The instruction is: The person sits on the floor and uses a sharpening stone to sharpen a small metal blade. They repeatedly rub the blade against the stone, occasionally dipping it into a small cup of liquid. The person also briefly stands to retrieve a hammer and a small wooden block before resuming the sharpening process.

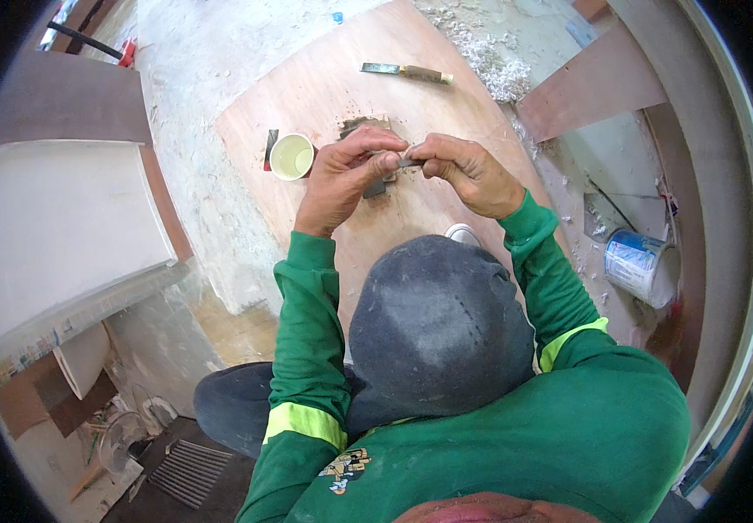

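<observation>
My left hand [349, 177] and my right hand [472, 173] meet over a plywood board [307, 91]. Between their fingertips they pinch a small, flat dark metal piece [409, 163]; its far side is hidden by my fingers. Under my left hand lies a grey block [376, 189], partly covered, with a dark wet smear [356, 125] on the wood beyond it. A paper cup [292, 158] with pale liquid-looking contents stands left of my left hand. Farther off, a chisel [407, 72] with a worn handle lies flat on the board.
A small dark and red item [270, 148] sits beside the cup. White shavings [503, 74] are heaped past the board's far right edge. A paint can [641, 268] lies tilted at right. White-topped panel [71, 235] stands at left. My bent knee [442, 336] is close below my hands.
</observation>
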`<act>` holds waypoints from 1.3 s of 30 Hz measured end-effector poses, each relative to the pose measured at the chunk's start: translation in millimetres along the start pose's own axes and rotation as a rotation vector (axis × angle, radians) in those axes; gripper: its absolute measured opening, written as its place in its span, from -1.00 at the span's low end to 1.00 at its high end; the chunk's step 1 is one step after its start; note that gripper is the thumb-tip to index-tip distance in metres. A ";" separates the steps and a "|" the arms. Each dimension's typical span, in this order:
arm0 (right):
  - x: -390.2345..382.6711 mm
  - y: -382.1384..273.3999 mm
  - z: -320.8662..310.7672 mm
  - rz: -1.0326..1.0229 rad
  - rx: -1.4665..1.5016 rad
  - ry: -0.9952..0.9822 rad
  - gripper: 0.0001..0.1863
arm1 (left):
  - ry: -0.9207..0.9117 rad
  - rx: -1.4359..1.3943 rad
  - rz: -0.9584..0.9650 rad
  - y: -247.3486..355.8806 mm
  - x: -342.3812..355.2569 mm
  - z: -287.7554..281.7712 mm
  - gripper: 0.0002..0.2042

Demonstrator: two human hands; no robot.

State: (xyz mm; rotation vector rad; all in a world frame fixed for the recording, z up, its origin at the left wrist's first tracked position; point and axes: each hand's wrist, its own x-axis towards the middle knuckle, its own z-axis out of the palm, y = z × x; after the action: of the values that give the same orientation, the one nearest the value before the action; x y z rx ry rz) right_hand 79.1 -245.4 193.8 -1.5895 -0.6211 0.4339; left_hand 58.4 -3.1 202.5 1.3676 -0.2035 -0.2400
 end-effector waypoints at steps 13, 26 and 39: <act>-12.0 -3.3 13.9 0.229 0.358 0.025 -0.75 | -0.068 -0.022 -0.020 -1.8 3.1 8.7 -0.79; -9.6 -10.8 22.6 0.183 0.344 0.080 -0.75 | -0.053 -0.064 -0.064 -5.5 0.8 5.7 -0.80; -12.5 -8.6 26.2 0.257 0.392 0.108 -0.81 | -0.019 -0.045 -0.056 -10.8 1.5 9.3 -0.77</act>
State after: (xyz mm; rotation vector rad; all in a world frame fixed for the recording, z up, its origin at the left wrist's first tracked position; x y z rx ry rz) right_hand 52.2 -232.3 198.2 -1.3080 -0.2294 0.6155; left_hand 56.7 -14.3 193.6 1.3278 -0.1748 -0.3032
